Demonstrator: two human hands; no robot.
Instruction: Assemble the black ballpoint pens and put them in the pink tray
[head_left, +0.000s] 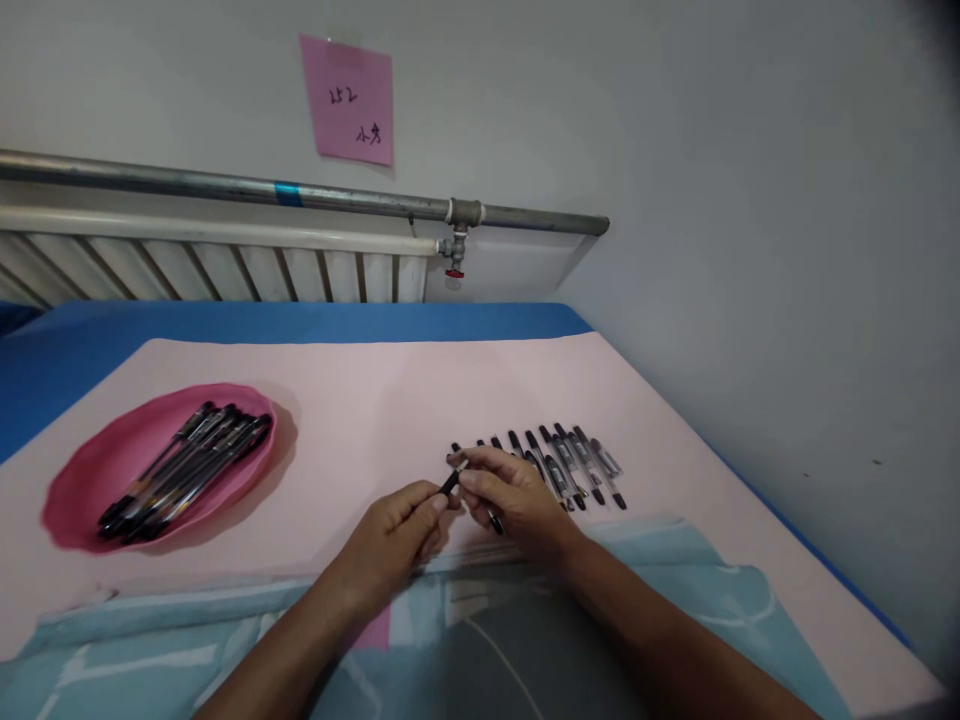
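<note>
My left hand (401,530) is closed around a pen with a black grip section (450,483), which points up and to the right. At the pen's upper end the thumb and fingers of my right hand (517,495) pinch together, partly covering the tip. Just beyond my right hand lie several pen parts (574,460) in a slanted row, clear barrels with black ends; the hand hides some of them. A short black piece (495,522) shows below my right fingers, and I cannot tell whether it is held or lying on the table.
To the left, a pink oval tray (64,500) holds a pile of assembled-looking black pens (191,470). The pale pink table cover (360,400) lies over blue (315,322). Light blue patterned cloth (180,630) runs along the near edge. Behind are a radiator (247,265), pipe and wall.
</note>
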